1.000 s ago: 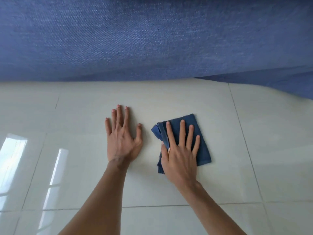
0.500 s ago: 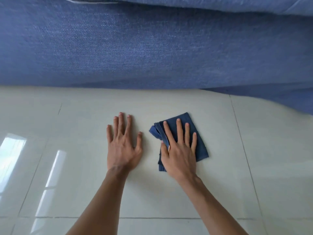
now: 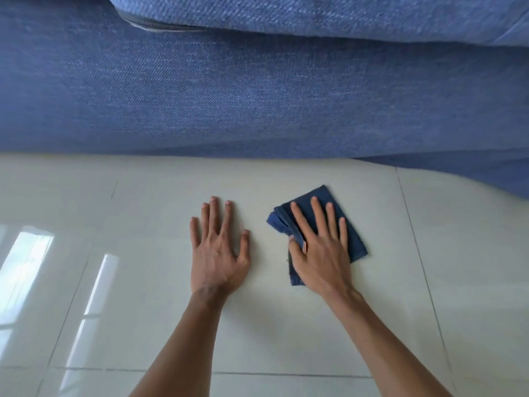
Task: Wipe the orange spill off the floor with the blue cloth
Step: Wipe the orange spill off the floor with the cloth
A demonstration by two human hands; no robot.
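A folded dark blue cloth (image 3: 355,242) lies flat on the pale glossy floor tiles (image 3: 143,282). My right hand (image 3: 320,250) presses down on it with the palm flat and the fingers spread, the thumb hooked over the cloth's bunched left edge. My left hand (image 3: 219,247) rests flat on the bare tile just left of the cloth, fingers apart, holding nothing. No orange spill shows on the visible floor; whatever lies under the cloth is hidden.
A blue fabric sofa front (image 3: 257,96) fills the upper half of the view, with a seat cushion and its zipper (image 3: 160,25) at the top. Window light reflects off the tiles at the left (image 3: 25,253).
The view has tilted up, showing more of the sofa and its cushion. My right hand and the cloth have slid slightly away from me; my left hand has stayed planted.
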